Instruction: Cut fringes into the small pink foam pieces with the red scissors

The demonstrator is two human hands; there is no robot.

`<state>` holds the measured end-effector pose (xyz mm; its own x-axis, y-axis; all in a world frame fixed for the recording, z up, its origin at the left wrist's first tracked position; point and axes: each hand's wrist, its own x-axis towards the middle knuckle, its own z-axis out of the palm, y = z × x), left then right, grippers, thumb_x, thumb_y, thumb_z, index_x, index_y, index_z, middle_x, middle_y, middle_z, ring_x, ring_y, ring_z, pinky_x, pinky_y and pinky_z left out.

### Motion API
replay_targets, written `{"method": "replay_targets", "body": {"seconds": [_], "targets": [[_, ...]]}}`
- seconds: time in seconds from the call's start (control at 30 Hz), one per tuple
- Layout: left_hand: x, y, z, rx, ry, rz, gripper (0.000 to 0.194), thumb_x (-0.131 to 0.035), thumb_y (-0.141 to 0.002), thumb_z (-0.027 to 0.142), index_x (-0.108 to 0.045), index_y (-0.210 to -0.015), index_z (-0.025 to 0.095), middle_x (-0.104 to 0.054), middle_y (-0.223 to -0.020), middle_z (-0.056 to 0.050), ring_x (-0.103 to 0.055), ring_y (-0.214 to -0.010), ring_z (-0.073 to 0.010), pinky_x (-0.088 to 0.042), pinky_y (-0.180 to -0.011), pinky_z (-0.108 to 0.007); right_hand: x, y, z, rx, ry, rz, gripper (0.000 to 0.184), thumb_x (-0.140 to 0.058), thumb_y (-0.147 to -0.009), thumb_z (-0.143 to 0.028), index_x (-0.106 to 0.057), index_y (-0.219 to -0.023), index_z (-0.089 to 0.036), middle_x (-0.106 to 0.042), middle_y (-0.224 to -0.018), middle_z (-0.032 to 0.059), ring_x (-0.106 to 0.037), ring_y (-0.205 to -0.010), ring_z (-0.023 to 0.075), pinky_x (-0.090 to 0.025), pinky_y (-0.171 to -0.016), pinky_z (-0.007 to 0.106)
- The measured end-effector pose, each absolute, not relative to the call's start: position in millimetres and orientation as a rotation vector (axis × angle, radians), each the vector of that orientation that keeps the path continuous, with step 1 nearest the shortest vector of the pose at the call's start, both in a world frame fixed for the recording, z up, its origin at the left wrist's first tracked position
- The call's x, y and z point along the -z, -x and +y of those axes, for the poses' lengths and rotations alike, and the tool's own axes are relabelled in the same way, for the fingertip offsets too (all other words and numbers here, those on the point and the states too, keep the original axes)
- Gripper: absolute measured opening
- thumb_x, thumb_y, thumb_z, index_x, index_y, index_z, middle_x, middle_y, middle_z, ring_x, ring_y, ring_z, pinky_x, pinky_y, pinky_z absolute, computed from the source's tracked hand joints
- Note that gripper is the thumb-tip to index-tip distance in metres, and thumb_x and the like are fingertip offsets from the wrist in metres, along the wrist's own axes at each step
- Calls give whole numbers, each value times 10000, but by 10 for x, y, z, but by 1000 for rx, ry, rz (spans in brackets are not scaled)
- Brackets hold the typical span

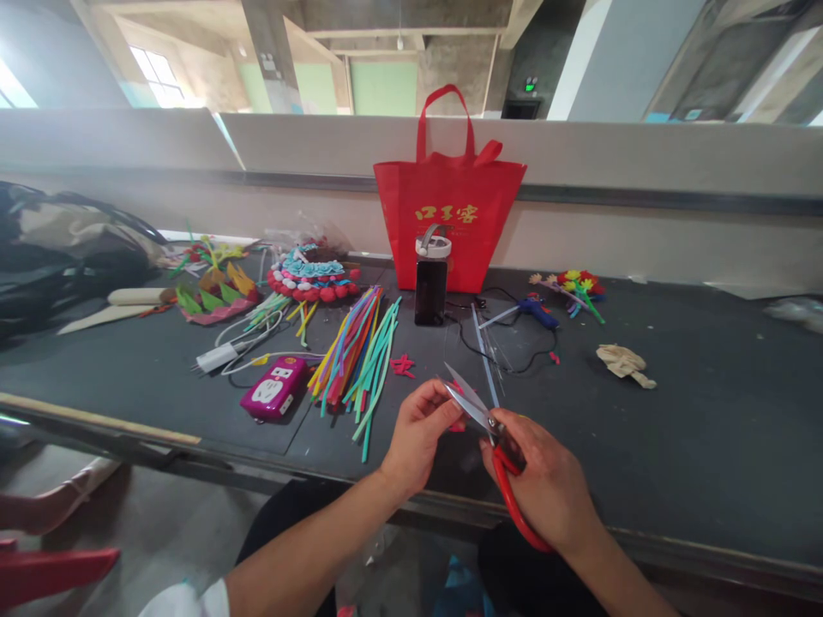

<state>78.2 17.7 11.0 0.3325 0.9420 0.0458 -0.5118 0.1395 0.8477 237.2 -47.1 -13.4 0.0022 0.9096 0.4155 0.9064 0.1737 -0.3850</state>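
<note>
My right hand is wrapped around the red-handled scissors, with their blades parted and pointing up and left. Close to the blade tips, my left hand has thumb and fingers pinched together on a small red piece, mostly hidden by the fingers and blades. Both hands are just above the front part of the dark table. Short red cut pieces lie in a small cluster beyond my left hand. Left of them is a bundle of coloured pipe cleaners.
A red bag stands behind a bottle and a black phone. A blue glue gun trails its cord to the right. A purple power socket, handmade flowers and a crumpled beige glove-like item also lie there.
</note>
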Motion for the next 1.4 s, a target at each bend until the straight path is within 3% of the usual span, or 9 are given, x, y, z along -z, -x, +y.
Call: {"method": "replay_targets", "body": {"seconds": [0.43,0.97,1.27,1.4], "targets": [[-148,-764,165,-1131,-888,552,172,-745,-734,259,-619,-740,143,-607,-724,1,-519,-629,-93,-414,-624,-232,116,-2349,-479,-50,1682,-1851,333,-553,-844,-263,-587,-1174,-226,-701,-1037,57,-674,-873,196,-540,-780,323],[-144,-752,155,-1119,-875,533,154,-726,-754,248,-609,-746,149,-610,-719,3,-521,-631,-93,-406,-632,-231,107,-2364,-485,-77,1669,-1869,293,-543,-851,-249,-597,-1138,-231,-685,-829,13,-631,-684,163,-499,-676,282],[-149,-756,149,-1118,-854,533,140,-723,-753,232,-611,-746,148,-612,-713,3,-516,-624,-93,-404,-634,-236,110,-2361,-496,-34,1656,-1874,285,-525,-862,-238,-605,-1134,-224,-708,-866,23,-660,-724,166,-509,-695,279],[-149,-753,146,-1122,-866,529,129,-716,-761,221,-615,-763,141,-617,-726,-2,-517,-629,-93,-402,-632,-235,124,-2352,-497,10,1657,-1859,305,-537,-855,-260,-605,-1149,-216,-717,-987,50,-683,-833,189,-528,-762,299]]}}
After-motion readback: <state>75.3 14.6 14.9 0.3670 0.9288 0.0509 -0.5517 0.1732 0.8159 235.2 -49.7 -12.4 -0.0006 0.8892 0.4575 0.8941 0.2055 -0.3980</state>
